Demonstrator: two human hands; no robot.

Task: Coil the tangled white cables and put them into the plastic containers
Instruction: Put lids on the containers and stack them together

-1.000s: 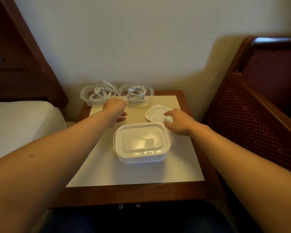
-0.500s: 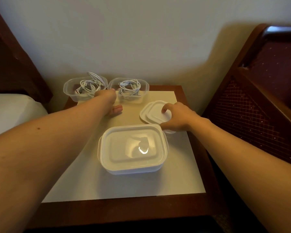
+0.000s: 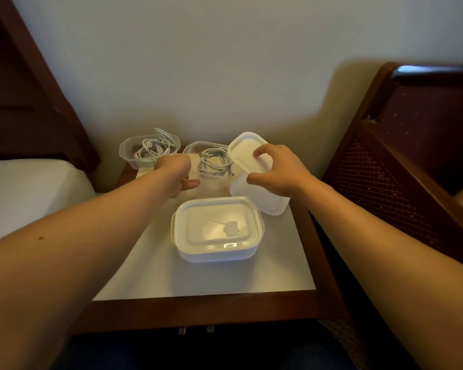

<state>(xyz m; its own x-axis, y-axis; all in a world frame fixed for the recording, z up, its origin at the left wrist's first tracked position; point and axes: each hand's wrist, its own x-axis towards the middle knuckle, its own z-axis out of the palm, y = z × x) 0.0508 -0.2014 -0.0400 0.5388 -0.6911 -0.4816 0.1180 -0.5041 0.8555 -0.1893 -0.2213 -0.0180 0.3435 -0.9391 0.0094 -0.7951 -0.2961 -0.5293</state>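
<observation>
Two clear plastic containers stand at the back of the nightstand. The left container point(image 3: 130, 156) holds a coiled white cable point(image 3: 153, 146), and the right container point(image 3: 195, 147) holds another white cable point(image 3: 214, 164). My right hand point(image 3: 281, 170) grips a white lid point(image 3: 245, 152), held tilted in the air just right of the right container. A second white lid point(image 3: 265, 202) lies on the table below it. My left hand point(image 3: 175, 173) rests in front of the gap between the two containers, fingers curled under and hidden, thumb pointing right.
A larger white container with its lid on point(image 3: 217, 231) sits mid-table on the white mat point(image 3: 171, 276). The nightstand's wooden rim point(image 3: 198, 311) frames the mat. A bed point(image 3: 24, 188) is at left, a dark wooden chair point(image 3: 412, 156) at right, the wall behind.
My right hand has picked the top lid off the pair and raised it toward the right container. My left hand stays near the containers.
</observation>
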